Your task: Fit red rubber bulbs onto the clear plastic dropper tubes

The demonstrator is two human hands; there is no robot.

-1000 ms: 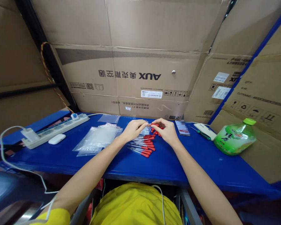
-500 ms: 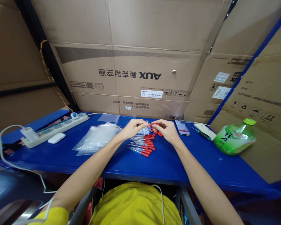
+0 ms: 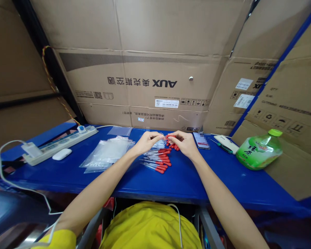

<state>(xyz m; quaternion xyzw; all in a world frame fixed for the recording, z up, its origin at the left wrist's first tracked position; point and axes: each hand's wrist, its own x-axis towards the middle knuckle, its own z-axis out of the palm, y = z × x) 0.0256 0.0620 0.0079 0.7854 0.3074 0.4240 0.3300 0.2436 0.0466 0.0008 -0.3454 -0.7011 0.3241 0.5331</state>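
Over a heap of glass droppers with red rubber bulbs, my two hands meet fingertip to fingertip. My right hand (image 3: 183, 142) is closed in a pinch on the red bulb of a dropper (image 3: 170, 137). Opposite it, my left hand (image 3: 148, 141) has thumb and fingers pressed together at that dropper's clear end, which the fingers mostly hide. Nearer my body, several droppers (image 3: 159, 162) lie in a fanned row, bulbs to the right and clear tubes to the left. More red bulbs (image 3: 175, 147) show under my right hand, and more clear tubes (image 3: 159, 144) beside my left.
Clear plastic bags (image 3: 109, 152) lie left of the droppers on the blue table (image 3: 181, 186). Farther left are a power strip (image 3: 64, 141) and a white case (image 3: 62, 154). On the right lie a phone (image 3: 201, 140), a green-handled tool (image 3: 225, 148) and a green bottle (image 3: 260, 152). Cardboard (image 3: 145, 62) walls the back.
The camera view has shifted slightly. Both hands keep their pinch at almost the same spot, and the droppers on the table lie as before.
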